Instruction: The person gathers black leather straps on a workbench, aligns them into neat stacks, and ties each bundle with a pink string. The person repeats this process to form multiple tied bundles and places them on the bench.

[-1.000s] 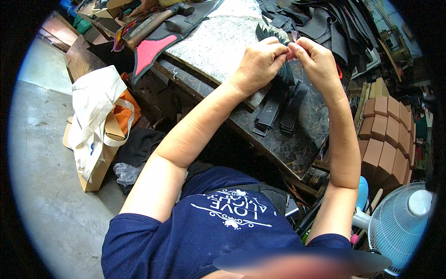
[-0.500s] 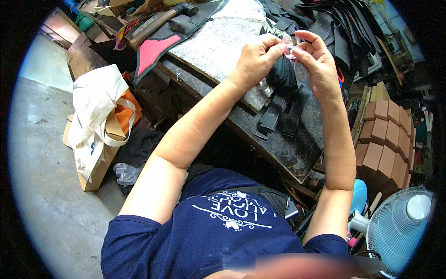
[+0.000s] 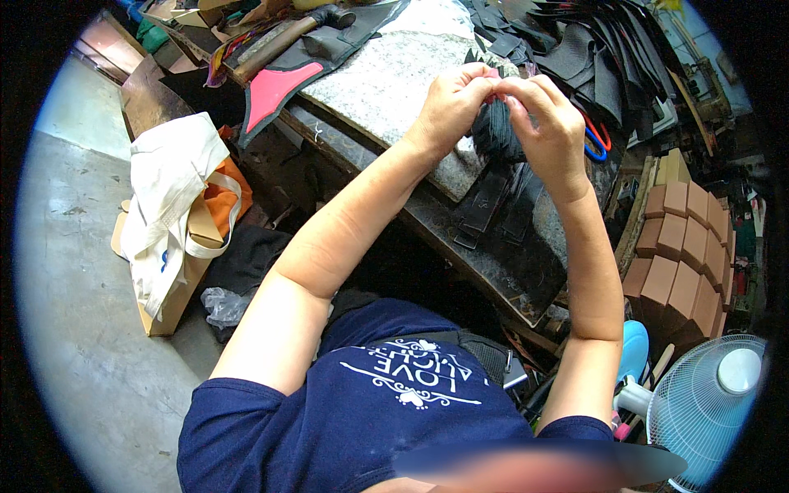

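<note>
Pinching a pink bit at the tip of the left hand, with the right hand curled in closer than a moment ago, can't tell its grip, so probably still mid-fiddle.

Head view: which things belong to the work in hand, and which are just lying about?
Likely in use:
small pinkish thing, at the fingertips of the left hand and right hand
black bundle, showing between the wrists

Apparently uninvolved, untouched:
hammer-like tool
white bag
stacked brown blocks
fan
</note>
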Available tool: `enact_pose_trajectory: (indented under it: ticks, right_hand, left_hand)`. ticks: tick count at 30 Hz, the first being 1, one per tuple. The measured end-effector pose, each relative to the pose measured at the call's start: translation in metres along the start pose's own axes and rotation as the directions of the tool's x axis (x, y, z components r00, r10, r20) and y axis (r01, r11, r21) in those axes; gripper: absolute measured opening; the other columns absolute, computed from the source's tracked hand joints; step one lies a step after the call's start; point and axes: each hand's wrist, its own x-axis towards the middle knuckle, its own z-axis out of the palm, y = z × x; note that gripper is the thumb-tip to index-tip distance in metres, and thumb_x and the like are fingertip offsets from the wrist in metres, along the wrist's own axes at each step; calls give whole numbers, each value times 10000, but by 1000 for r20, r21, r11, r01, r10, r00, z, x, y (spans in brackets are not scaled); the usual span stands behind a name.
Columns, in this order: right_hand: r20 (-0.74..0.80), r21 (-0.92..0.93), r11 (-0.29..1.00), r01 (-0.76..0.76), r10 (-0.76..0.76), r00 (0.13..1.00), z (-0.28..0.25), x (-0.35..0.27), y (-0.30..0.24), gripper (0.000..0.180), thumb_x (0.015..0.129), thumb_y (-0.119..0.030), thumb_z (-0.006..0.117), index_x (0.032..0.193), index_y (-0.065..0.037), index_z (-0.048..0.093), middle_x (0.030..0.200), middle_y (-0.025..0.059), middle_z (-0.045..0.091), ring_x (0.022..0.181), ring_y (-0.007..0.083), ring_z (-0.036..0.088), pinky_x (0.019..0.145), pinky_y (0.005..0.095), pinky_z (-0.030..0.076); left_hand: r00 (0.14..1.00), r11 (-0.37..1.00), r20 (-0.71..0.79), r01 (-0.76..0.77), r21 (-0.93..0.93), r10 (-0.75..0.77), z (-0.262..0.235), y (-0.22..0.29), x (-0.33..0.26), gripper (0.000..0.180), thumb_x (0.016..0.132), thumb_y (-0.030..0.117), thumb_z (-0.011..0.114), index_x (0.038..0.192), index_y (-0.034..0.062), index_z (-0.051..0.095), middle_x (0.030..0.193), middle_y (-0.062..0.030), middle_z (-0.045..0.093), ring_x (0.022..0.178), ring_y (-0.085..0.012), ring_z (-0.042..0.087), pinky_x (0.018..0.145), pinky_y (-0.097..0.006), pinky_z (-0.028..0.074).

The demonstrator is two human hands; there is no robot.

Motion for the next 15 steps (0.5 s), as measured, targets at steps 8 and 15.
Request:
enact_pose_trajectory:
  ticks: [8, 15]
  right_hand:
    - [31, -198, 980, 23, -17, 999, -3, 7, 3, 404, 716, -2, 672, 1077, -183, 656, 782, 54, 581, 691, 262, 615, 626, 356, 515]
    - [77, -267, 943, 197, -183, 980, -1, 3, 8, 534, 657, -32, 702, 1152, -223, 639, 739, 29, 538, 668, 231, 583, 622, 334, 504]
  left_hand:
    - [972, 814, -39, -171, 556, 231, 9, -6, -1, 202, 841, 213, 575, 846, 21, 637, 789, -159, 651, 754, -327, 639, 692, -390, 499]
    - [995, 909, -36, -69, 412, 92, 6, -9, 0, 220, 852, 234, 591, 887, 30, 667, 822, -153, 667, 787, -311, 656, 707, -379, 510]
